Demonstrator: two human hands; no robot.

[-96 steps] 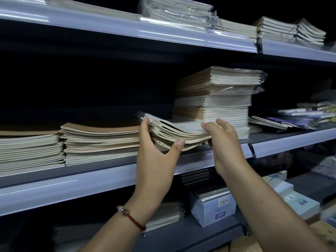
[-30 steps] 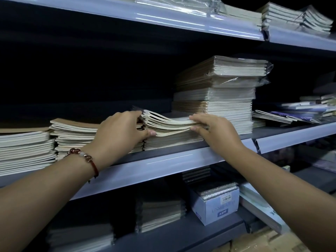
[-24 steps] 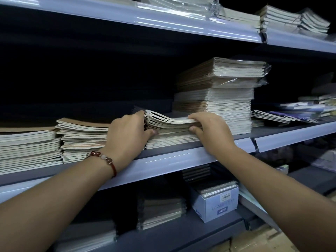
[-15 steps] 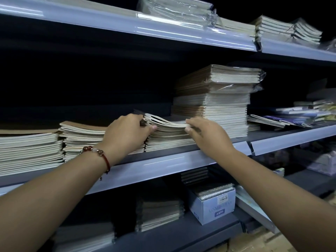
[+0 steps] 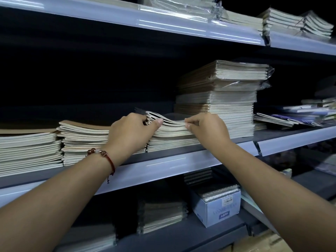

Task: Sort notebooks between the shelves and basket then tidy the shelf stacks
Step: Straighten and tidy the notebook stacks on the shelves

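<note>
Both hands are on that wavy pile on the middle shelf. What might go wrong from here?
1. The top notebooks are bowed and fanned between the left hand and right hand; squeezing them together may crease the covers.
2. The pile sits near the front of the middle shelf, so loose copies could slide off.
3. The tall stack stands right beside the right hand; a nudge might shift its plastic-wrapped top bundles.

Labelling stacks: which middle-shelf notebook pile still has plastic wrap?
The tallest stack, right of both hands; its top bundles sit in clear plastic, the others are bare.
</note>
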